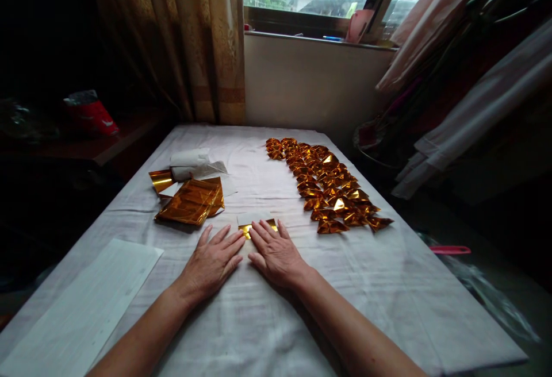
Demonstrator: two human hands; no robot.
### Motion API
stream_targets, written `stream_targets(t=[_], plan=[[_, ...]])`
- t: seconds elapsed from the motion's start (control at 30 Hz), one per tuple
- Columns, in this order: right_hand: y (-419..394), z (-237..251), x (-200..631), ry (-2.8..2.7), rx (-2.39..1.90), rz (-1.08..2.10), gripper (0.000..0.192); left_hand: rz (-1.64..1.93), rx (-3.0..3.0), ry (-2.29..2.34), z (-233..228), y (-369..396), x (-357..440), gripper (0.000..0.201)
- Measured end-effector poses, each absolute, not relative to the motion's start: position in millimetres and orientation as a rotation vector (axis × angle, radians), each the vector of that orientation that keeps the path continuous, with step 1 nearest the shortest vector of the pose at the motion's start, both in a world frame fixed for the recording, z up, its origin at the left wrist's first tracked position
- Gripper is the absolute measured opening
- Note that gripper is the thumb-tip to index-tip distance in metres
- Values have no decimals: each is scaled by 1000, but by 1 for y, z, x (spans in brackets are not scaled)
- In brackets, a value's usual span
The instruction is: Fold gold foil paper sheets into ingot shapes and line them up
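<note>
A small sheet of gold foil paper [271, 224] with a pale strip along its far side lies at the middle of the table. Across its right part rests my right hand [276, 252], flat with fingers stretched out, covering much of the foil. My left hand [214, 262] lies flat on the cloth with fingers spread, its fingertips at the foil's left edge. Neither hand grips anything. Beyond my left hand is a stack of gold foil sheets [190, 202]. To the right stand rows of folded gold foil pieces [332, 226] with pointed ends.
A white cloth covers the table [388, 308]. A white paper sheet [95, 302] lies at the left, and a crumpled white wrapper [190, 158] sits behind the foil stack. Past the right edge are a pink handle [451, 249] and hanging clothes [487, 101].
</note>
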State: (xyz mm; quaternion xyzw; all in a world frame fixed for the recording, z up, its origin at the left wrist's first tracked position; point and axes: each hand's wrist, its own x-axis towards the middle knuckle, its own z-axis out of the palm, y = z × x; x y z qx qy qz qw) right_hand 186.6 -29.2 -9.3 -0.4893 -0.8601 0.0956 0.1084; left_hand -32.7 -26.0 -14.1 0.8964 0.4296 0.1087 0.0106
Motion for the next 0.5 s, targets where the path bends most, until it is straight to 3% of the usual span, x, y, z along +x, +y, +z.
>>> stream_targets(t=[0.5], plan=[[-29, -5, 225, -2603, -1673, 325, 65, 283, 2731, 1340, -11, -22, -36, 41]])
